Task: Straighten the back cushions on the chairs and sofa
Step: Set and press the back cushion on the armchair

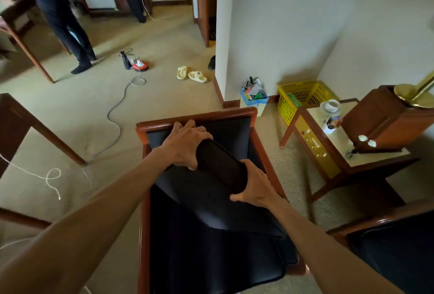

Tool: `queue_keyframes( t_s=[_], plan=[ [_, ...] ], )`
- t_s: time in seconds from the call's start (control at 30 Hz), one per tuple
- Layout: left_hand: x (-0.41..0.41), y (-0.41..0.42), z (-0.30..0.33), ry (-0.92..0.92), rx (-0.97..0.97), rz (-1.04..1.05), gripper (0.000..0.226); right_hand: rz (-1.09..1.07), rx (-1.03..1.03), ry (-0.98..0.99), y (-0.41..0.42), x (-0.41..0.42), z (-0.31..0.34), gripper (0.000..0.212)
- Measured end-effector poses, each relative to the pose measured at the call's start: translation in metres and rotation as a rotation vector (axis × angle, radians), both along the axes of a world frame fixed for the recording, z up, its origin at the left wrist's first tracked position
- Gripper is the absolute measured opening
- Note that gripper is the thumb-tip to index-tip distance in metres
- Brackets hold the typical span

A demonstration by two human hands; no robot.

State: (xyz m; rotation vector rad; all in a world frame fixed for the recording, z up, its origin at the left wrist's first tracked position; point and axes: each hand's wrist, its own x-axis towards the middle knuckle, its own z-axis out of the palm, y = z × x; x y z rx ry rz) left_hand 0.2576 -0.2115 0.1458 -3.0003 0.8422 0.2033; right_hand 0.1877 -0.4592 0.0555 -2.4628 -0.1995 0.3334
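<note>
A grey cable (115, 115) trailed over the carpet at the left, clear of the work, and another person's legs (68, 33) stood well off beyond it. The left hand (185, 146) was curled over the upper end of the black back cushion (211, 190), fingers wrapped around its top edge, while the right hand (253, 188) clamped the same edge lower down, thumb underneath. The cushion lay tilted and skewed across the chair (197, 120), pulled away from the wooden backrest, so this one seemed only mid-straightening: it needed squaring up and seating against the back. To the right, the side worktop (333, 160) carried a cup (331, 106) and a wooden box (387, 120), near the chair arm but not obstructing. A second dark seat (399, 246) showed at the far right, its cushion's state unclear and probably still to do.
</note>
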Motion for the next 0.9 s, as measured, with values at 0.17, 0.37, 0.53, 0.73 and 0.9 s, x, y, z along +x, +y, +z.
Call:
queue_keyframes(
  t_s=[0.17, 0.37, 0.53, 0.73, 0.9],
  plan=[
    [-0.025, -0.047, -0.040, 0.052, -0.409, -0.100, 0.091, -0.028, -0.101, -0.067, -0.029, -0.020, -0.015, 0.117],
    [-0.023, -0.041, -0.083, 0.393, -0.583, 0.063, 0.120, -0.163, 0.177, -0.204, -0.033, 0.000, -0.005, 0.113],
    [-0.029, -0.038, -0.129, 0.420, -0.581, 0.089, 0.110, 0.000, -0.292, -0.008, -0.032, 0.024, 0.046, 0.099],
    [-0.023, -0.039, -0.153, 0.388, -0.206, 0.216, 0.112, 0.174, -0.760, 0.179, 0.010, 0.030, 0.058, 0.089],
    [-0.019, -0.046, -0.170, 0.407, -0.154, 0.245, 0.112, 0.135, -0.854, 0.128, 0.040, 0.023, 0.027, 0.090]
  ],
)
